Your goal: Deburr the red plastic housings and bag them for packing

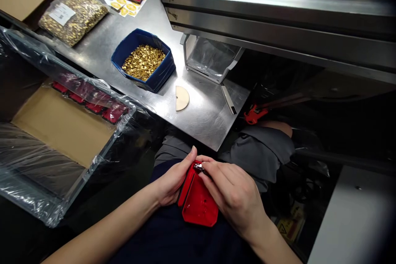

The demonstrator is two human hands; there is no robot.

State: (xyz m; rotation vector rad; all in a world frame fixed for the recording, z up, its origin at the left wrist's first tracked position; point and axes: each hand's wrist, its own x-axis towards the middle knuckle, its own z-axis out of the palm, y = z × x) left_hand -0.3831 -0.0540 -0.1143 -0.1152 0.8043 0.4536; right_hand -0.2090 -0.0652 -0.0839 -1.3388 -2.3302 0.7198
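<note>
A small red box (201, 205) with slanted corners and a dark-edged side piece rests over my lap, its hollow face turned up. My left hand (173, 182) is closed around its left side, thumb up along the edge. My right hand (236, 192) reaches over the far end, its thumb and fingers pinching a small shiny metal piece (198, 167) at the red rim. Fingers partly cover that piece, so its exact kind and whether it is attached cannot be made out.
On the steel table (204, 126) are a blue bin (168, 68) of small gold pieces, a wooden half-disc (182, 99), a knife-like white tool (228, 99), a grey bin (210, 55) and a bag of metal parts (74, 16). Left, a plastic-lined crate (102, 165) holds several red boxes.
</note>
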